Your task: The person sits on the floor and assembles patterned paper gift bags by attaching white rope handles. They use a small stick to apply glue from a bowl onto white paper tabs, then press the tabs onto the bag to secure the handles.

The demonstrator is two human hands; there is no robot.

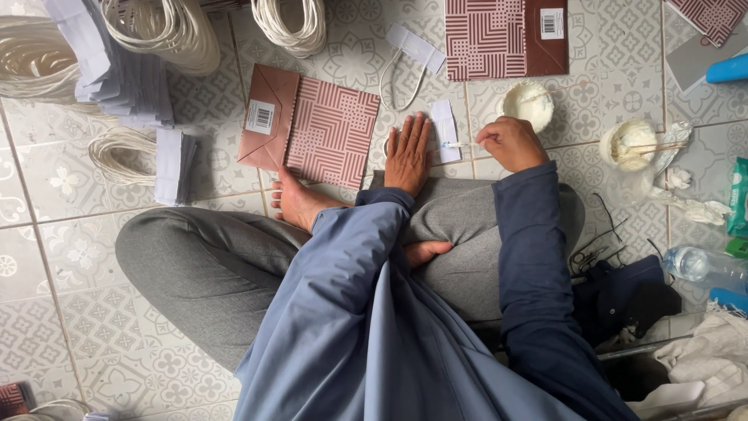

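Just beside the pinching right hand [510, 143], the left hand [407, 152] is lying flat, released, pressing a white paper strip [445, 129]; one paper bag [310, 129] lying flat, more strips [173, 165] waiting.

Flat patterned paper bags, each with a white barcode sticker

One brown-and-pink bag [312, 129] lies just left of the left hand [407, 154], its white label [260, 117] on the folded brown base. A second bag [505, 37] lies beyond the right hand [510, 143], label [552, 23] at its far corner (a third bag [713, 15] peeks in farther right). A green packet [739, 196] sits well right.
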